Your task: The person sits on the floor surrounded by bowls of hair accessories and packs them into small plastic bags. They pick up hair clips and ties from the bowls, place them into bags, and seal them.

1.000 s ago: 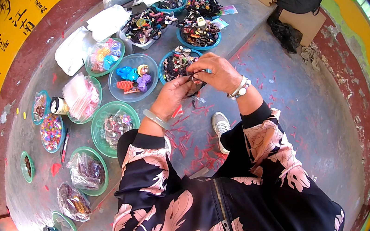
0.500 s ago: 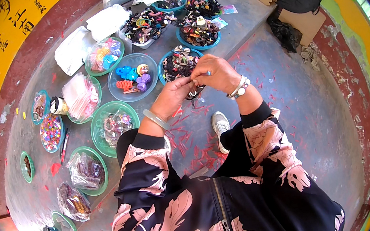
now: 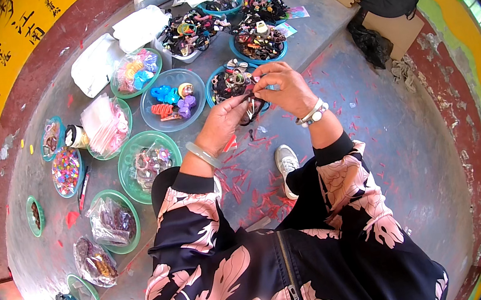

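In front of me, both hands meet over a blue bowl point(image 3: 209, 90) of mixed dark hair ties. My left hand point(image 3: 222, 123), a pale bangle at its wrist, pinches a small bunch of dark hair ties point(image 3: 254, 109) that hangs in loops below the fingers. My right hand point(image 3: 288, 90), wearing a watch and bracelet, has thumb and forefinger closed just above the bunch. Something small and pinkish shows at those fingertips, too small to name. The right hand's other fingers are bent.
Left of the hands, a clear bowl point(image 3: 154, 120) holds coloured hair claws, and a green bowl point(image 3: 128, 186) holds bagged hair ties. Further bowls point(image 3: 284, 54) of hair ties and white bags point(image 3: 97, 65) stand beyond. Red scraps point(image 3: 246, 193) litter the floor around my shoe point(image 3: 286, 162).
My right hand has risen slightly and its fingers have come apart from the left fingertips. More of the dark bunch and the pinkish bit now shows. The left hand has barely moved.
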Tool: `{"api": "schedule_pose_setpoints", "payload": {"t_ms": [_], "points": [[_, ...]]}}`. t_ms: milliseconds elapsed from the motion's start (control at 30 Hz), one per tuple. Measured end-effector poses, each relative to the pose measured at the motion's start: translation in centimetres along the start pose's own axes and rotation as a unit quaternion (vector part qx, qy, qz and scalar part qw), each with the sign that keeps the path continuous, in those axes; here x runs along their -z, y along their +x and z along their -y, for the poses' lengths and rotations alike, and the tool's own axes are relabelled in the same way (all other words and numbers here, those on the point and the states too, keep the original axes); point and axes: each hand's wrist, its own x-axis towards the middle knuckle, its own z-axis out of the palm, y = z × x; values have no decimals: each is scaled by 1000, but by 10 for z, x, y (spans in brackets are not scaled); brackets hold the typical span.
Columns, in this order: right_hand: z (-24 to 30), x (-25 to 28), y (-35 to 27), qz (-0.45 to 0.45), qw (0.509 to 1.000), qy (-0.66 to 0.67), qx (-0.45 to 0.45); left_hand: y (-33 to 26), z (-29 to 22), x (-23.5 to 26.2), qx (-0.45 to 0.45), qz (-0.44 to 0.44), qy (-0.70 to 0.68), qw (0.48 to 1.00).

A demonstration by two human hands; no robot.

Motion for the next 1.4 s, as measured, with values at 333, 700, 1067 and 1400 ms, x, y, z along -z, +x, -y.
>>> {"api": "schedule_pose_setpoints", "payload": {"t_ms": [333,700,1067,1400], "points": [[-2,-4,-2,35,999,-23,28,-1,1,0,3,13,26,1000],[-8,-3,-4,122,991,37,32,0,8,3,33,-11,19,999],[5,-3,-3,66,998,-16,13,0,2,0,-29,-144,-68,987],[1,-6,-3,76,994,-62,52,1,6,-6,-4,-100,-61,993]]}}
